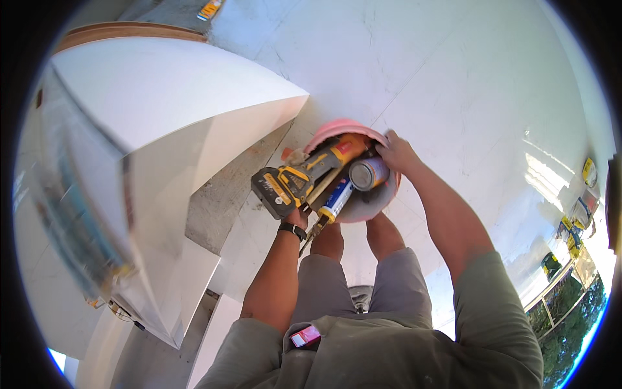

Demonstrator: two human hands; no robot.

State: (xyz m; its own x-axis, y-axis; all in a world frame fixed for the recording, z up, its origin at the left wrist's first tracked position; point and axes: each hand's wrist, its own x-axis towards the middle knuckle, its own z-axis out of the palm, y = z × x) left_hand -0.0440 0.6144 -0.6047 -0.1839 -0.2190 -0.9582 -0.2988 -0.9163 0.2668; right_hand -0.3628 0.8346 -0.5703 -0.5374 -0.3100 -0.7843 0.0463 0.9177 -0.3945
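Observation:
A pink bucket hangs in front of my legs, tilted so its mouth faces me. My right hand grips its rim on the right. At the lower left of the bucket my left hand closes on its edge, its fingers partly hidden under the tools. Sticking out of the mouth to the left is a yellow and black cordless power tool with a battery. Beside it lie a round metal can and a blue and white sealant tube with a yellow end.
On the left stands a large white box-like counter, its corner close to the bucket. Pale floor panels spread ahead. Bags and packages lie along the right side by a railing. A yellow-orange package sits at the far edge.

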